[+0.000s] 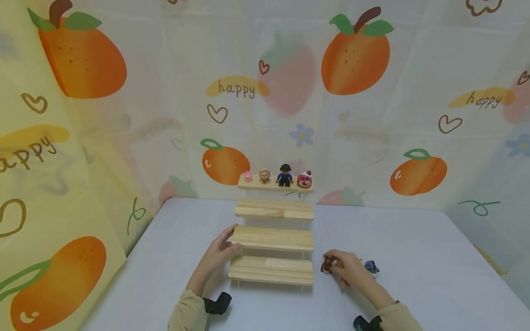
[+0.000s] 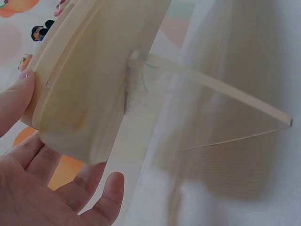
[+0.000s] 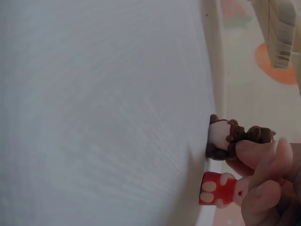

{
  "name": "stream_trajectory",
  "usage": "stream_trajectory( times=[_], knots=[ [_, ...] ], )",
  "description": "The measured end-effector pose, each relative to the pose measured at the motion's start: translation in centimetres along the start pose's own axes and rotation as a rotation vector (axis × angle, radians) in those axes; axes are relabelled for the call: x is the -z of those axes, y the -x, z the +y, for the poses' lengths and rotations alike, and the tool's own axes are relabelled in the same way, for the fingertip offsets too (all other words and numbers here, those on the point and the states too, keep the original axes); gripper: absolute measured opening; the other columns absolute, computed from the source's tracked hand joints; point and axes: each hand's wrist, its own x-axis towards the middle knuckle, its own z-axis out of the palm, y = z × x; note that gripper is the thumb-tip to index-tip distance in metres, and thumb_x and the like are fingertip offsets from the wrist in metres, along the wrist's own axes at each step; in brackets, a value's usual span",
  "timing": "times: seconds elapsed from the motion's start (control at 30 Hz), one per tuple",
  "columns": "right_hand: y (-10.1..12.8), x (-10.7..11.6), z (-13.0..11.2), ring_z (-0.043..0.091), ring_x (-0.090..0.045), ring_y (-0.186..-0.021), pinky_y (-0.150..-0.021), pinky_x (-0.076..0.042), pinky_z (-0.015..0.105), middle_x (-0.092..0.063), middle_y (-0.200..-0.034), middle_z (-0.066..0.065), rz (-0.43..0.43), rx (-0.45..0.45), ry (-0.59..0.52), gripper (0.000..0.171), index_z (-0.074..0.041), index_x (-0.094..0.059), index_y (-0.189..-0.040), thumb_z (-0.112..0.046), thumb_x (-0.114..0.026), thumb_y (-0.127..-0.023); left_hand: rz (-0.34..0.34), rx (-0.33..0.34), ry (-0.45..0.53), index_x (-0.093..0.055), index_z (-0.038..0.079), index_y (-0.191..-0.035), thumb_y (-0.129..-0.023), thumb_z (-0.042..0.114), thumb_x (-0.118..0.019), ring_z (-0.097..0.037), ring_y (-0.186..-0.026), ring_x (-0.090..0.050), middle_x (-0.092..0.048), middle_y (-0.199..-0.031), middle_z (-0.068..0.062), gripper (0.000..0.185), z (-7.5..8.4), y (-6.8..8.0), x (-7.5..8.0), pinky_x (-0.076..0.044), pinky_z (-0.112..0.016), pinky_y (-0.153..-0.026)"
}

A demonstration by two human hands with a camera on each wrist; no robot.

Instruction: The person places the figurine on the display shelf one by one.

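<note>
A four-tier wooden display stand (image 1: 273, 237) with clear supports stands on the table. My left hand (image 1: 221, 248) is at the left end of its second-lowest tier, thumb at the near edge and index finger at the far edge. In the left wrist view the thumb presses the board (image 2: 84, 94) while other fingers spread below. Right of the stand, my right hand (image 1: 349, 269) pinches a small brown animal figurine (image 3: 223, 139) with a pale belly, its feet at the tabletop. Beside it, under the fingers, is a figurine in red (image 3: 218, 188); the hand hides it in the head view.
Along the top tier stand a pink figurine (image 1: 248, 176), a tan animal figurine (image 1: 264, 175), a dark-haired figure in blue (image 1: 284, 175) and a pink bear with a hat (image 1: 304, 179). A grey-blue figurine (image 1: 371, 266) lies right of my right hand. Fruit-printed cloth (image 1: 165, 82) hangs behind.
</note>
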Motion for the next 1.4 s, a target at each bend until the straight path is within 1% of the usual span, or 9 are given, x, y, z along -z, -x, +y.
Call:
stream_trajectory(
  times=[0.13,0.3,0.57,0.73,0.83,0.97,1.17,1.23,1.4],
  knots=[
    [0.0,0.1,-0.1,0.002,-0.039,-0.031,-0.029,-0.034,0.024,-0.048,-0.052,-0.003,0.014,0.018,0.010,0.029,0.000,-0.058,-0.106,0.009,-0.059,-0.079,0.009,0.009,0.000,-0.031,0.006,-0.139,-0.085,0.013,-0.062,-0.022,-0.093,-0.053,-0.030,-0.139,-0.017,0.062,-1.4,-0.6,0.2,-0.043,-0.031,-0.074],
    [0.0,0.0,-0.1,0.000,-0.039,-0.031,-0.030,-0.034,0.023,-0.051,-0.055,-0.004,0.032,0.027,0.021,0.027,-0.001,-0.059,-0.104,0.007,-0.061,-0.078,0.016,-0.010,-0.007,-0.031,0.007,-0.139,-0.085,0.016,-0.063,-0.024,-0.093,-0.053,-0.030,-0.139,-0.017,0.063,-1.8,-0.7,0.2,-0.044,-0.032,-0.073],
    [0.0,0.0,-0.1,0.002,-0.041,-0.031,-0.029,-0.035,0.024,-0.051,-0.056,-0.001,0.044,0.001,-0.033,0.027,-0.001,-0.059,-0.103,0.005,-0.063,-0.077,0.020,0.010,-0.021,-0.032,0.008,-0.139,-0.085,0.016,-0.063,-0.023,-0.094,-0.053,-0.031,-0.139,-0.017,0.063,-1.5,-0.5,0.2,-0.044,-0.032,-0.075],
    [0.1,0.3,-0.3,0.004,-0.042,-0.033,-0.030,-0.035,0.024,-0.054,-0.065,0.001,0.060,-0.024,-0.089,0.027,-0.003,-0.060,-0.102,0.005,-0.062,-0.076,0.004,0.004,-0.026,-0.030,0.003,-0.138,-0.087,0.010,-0.060,-0.024,-0.093,-0.053,-0.028,-0.139,-0.022,0.060,0.3,0.2,-0.1,-0.043,-0.033,-0.075],
    [0.1,0.6,-0.5,0.005,-0.040,-0.035,-0.032,-0.035,0.023,-0.054,-0.060,0.003,0.040,-0.027,-0.145,0.027,-0.001,-0.058,-0.103,0.006,-0.060,-0.077,0.007,-0.006,-0.037,-0.030,0.001,-0.137,-0.087,0.009,-0.059,-0.023,-0.092,-0.053,-0.028,-0.138,-0.024,0.059,1.1,0.6,-0.2,-0.043,-0.032,-0.074],
    [0.0,1.0,-0.8,0.007,-0.039,-0.036,-0.035,-0.033,0.021,-0.053,-0.054,0.006,0.009,-0.049,-0.238,0.028,0.001,-0.056,-0.106,0.006,-0.058,-0.079,0.019,0.001,-0.027,-0.032,0.004,-0.138,-0.086,0.011,-0.061,-0.023,-0.092,-0.053,-0.030,-0.138,-0.021,0.060,0.2,0.2,-0.1,-0.044,-0.033,-0.074],
    [-0.2,1.6,-1.6,0.009,-0.042,-0.040,-0.036,-0.034,0.023,-0.057,-0.086,0.013,0.030,-0.023,-0.381,0.026,0.002,-0.054,-0.107,0.003,-0.060,-0.082,0.028,-0.013,-0.021,-0.033,0.007,-0.138,-0.085,0.016,-0.063,-0.023,-0.093,-0.053,-0.031,-0.138,-0.019,0.062,-1.7,-0.5,0.3,-0.044,-0.032,-0.075],
    [-0.3,1.8,-2.1,0.010,-0.042,-0.040,-0.035,-0.035,0.023,-0.057,-0.091,0.017,0.049,0.002,-0.426,0.027,0.004,-0.053,-0.108,0.002,-0.061,-0.082,0.024,-0.027,-0.023,-0.033,0.006,-0.138,-0.085,0.016,-0.063,-0.023,-0.093,-0.054,-0.031,-0.138,-0.020,0.062,-1.9,-0.6,0.3,-0.044,-0.032,-0.075],
    [-1.1,2.3,-2.9,0.017,-0.042,-0.039,-0.035,-0.037,0.030,-0.055,-0.098,0.020,0.075,0.055,-0.505,0.032,0.006,-0.051,-0.113,-0.002,-0.061,-0.083,0.014,-0.023,-0.016,-0.031,0.005,-0.138,-0.085,0.015,-0.063,-0.024,-0.094,-0.054,-0.029,-0.139,-0.019,0.063,-1.7,-0.5,0.2,-0.044,-0.032,-0.076]
  ],
)
